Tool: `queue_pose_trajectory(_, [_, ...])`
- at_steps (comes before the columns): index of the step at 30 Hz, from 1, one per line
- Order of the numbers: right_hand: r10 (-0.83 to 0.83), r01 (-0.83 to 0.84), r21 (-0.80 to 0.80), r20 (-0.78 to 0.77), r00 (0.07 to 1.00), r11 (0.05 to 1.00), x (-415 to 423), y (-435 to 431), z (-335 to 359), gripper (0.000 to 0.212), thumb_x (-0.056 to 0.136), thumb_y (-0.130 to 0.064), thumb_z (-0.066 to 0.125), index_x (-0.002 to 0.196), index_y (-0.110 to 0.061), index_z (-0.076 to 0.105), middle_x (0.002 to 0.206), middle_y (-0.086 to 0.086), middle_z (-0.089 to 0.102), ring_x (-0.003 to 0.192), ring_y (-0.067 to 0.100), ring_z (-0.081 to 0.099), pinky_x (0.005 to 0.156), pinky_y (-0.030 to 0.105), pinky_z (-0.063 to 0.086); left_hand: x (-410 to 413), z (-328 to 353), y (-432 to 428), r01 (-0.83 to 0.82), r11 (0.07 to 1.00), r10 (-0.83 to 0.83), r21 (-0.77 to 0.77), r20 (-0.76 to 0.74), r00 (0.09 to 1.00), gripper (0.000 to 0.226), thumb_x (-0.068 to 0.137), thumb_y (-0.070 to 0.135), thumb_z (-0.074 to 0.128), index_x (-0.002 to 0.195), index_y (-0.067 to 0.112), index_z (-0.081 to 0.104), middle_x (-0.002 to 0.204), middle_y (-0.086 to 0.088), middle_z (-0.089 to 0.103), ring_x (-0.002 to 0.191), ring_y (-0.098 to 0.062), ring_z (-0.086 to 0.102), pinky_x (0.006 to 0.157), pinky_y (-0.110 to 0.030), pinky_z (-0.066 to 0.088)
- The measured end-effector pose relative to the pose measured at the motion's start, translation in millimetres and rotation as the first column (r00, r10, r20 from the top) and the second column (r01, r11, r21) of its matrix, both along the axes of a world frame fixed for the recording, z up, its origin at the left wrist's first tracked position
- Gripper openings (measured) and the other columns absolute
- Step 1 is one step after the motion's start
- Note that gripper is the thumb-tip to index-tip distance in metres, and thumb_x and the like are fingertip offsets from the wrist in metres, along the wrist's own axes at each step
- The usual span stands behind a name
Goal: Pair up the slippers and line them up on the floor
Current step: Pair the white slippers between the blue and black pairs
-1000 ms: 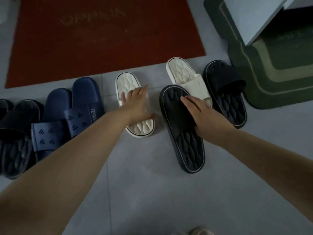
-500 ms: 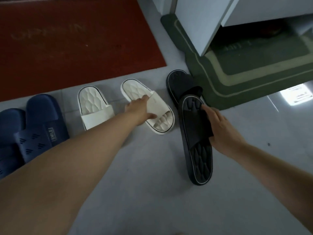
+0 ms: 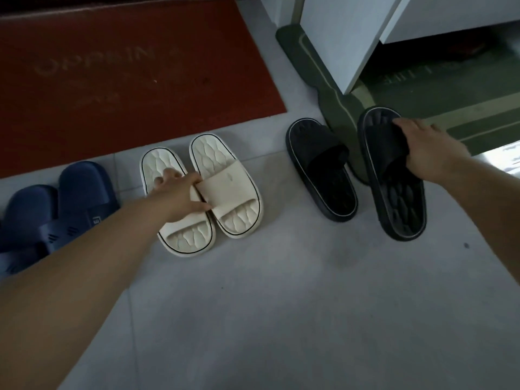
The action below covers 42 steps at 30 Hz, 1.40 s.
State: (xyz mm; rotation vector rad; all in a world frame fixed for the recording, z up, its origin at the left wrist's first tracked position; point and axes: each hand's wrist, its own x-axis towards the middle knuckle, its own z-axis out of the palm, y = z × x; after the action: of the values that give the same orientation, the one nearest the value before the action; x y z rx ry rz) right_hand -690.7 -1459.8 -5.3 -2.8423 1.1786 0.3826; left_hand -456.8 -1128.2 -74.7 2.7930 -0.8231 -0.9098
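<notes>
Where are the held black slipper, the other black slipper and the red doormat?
held black slipper [image 3: 405, 212]: head view, on its heel footbed.
other black slipper [image 3: 337, 198]: head view, on its heel footbed.
red doormat [image 3: 126, 80]: head view, on its middle.

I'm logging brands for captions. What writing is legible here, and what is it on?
"OPPEIN", faint, on the red doormat.
Lettering on the green mat: too blurred to read.
Label on the navy slipper strap: only partly in view, unreadable.
Small mark on the white slipper strap: too small to read.

Matt rubbery white slippers [image 3: 225, 190]; coarse red mat [image 3: 126, 74].
</notes>
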Motion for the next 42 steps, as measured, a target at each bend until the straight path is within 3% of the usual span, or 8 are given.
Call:
queue_pose_trajectory(4, [-0.072, 0.065, -0.077, -0.093, 0.993, 0.995, 23, -14, -21, 0.068, 0.089, -0.004, 0.046, 0.147, -0.024, 0.017, 0.142, 0.021, 0.031, 0.126, 0.043, 0.034, 0.094, 0.056, 0.042, -2, -7, 4, -0.01, 0.999, 0.011, 0.032, -0.04, 0.999, 0.074, 0.074, 0.055, 0.067, 0.136, 0.033, 0.033, 0.133, -0.013, 0.044, 0.122, -0.036, 0.045, 0.108, -0.048, 0.031])
queue_pose_trajectory(8, [-0.1, 0.079, -0.146, -0.141, 0.985, 0.986, 49, -10, -40, 0.062, 0.093, -0.007, 0.038, 0.148, -0.023, 0.015, 0.139, 0.026, 0.032, 0.125, 0.043, 0.035, 0.092, 0.051, 0.043, -5, -9, 3, -0.067, 0.995, 0.067, -0.075, -0.002, 0.998, 0.057, 0.079, 0.039, 0.069, 0.127, 0.027, 0.043, 0.127, -0.002, 0.056, 0.116, -0.028, 0.052, 0.104, -0.042, 0.033])
queue_pose_trajectory(13, [-0.008, -0.001, -0.046, -0.192, 0.981, 0.999, 72, 1, -54, 0.069, 0.093, -0.009, 0.042, 0.15, -0.026, 0.008, 0.144, 0.024, 0.035, 0.131, 0.042, 0.032, 0.101, 0.048, 0.039, -5, -13, 11, -0.209, 0.966, 0.211, -0.152, 0.003, 0.977, 0.046, 0.073, 0.033, 0.075, 0.111, 0.033, 0.05, 0.117, -0.001, 0.06, 0.111, -0.034, 0.05, 0.091, -0.04, 0.042])
queue_pose_trajectory(19, [0.194, -0.186, 0.081, -0.095, 0.977, 0.979, 105, 53, -69, 0.069, 0.092, -0.007, 0.042, 0.149, -0.03, 0.01, 0.145, 0.023, 0.028, 0.131, 0.041, 0.029, 0.102, 0.046, 0.038, -2, -7, 15, -0.059, 0.996, 0.063, -0.067, 0.059, 0.996, 0.049, 0.081, 0.03, 0.069, 0.124, 0.024, 0.047, 0.129, -0.002, 0.055, 0.118, -0.028, 0.051, 0.105, -0.043, 0.032])
queue_pose_trajectory(27, [0.025, -0.024, 0.055, -0.014, 1.0, 0.998, 108, 47, -68, 0.067, 0.09, 0.001, 0.041, 0.148, -0.019, 0.016, 0.143, 0.023, 0.023, 0.127, 0.042, 0.032, 0.098, 0.049, 0.04, 6, -4, 25, 0.089, 0.994, -0.095, 0.056, 0.119, 0.988, 0.049, 0.081, 0.039, 0.066, 0.124, 0.027, 0.046, 0.125, -0.002, 0.053, 0.121, -0.027, 0.047, 0.113, -0.046, 0.016])
queue_pose_trajectory(33, [-0.269, 0.206, 0.188, 0.42, 0.867, 0.96, 80, 75, -69, 0.045, 0.078, -0.015, 0.063, 0.117, -0.002, 0.044, 0.126, 0.02, 0.043, 0.116, 0.037, 0.045, 0.094, 0.041, 0.041, -3, -4, 24, 0.06, 0.995, -0.073, 0.081, 0.164, 0.984, 0.049, 0.086, 0.038, 0.06, 0.13, 0.028, 0.04, 0.129, -0.003, 0.05, 0.129, -0.029, 0.037, 0.116, -0.051, 0.006])
queue_pose_trajectory(39, [-0.465, 0.281, 0.574, 0.202, 0.862, 0.769, 77, 111, -93, 0.082, 0.079, -0.037, 0.069, 0.142, -0.009, 0.025, 0.142, 0.018, 0.034, 0.129, 0.037, 0.04, 0.105, 0.041, 0.036, -20, -4, 23, -0.007, 0.999, -0.002, 0.044, 0.204, 0.979, 0.056, 0.09, 0.034, 0.054, 0.14, 0.027, 0.029, 0.143, -0.005, 0.038, 0.139, -0.03, 0.026, 0.117, -0.052, 0.001])
queue_pose_trajectory(42, [-0.461, 0.278, 0.558, 0.216, 0.861, 0.782, 99, 100, -93, 0.069, 0.087, -0.036, 0.059, 0.141, -0.007, 0.028, 0.142, 0.021, 0.036, 0.126, 0.04, 0.044, 0.1, 0.041, 0.04, -26, -2, 23, -0.016, 1.0, 0.013, 0.012, 0.195, 0.981, 0.061, 0.089, 0.036, 0.053, 0.143, 0.028, 0.024, 0.148, -0.004, 0.03, 0.142, -0.029, 0.02, 0.118, -0.051, 0.001])
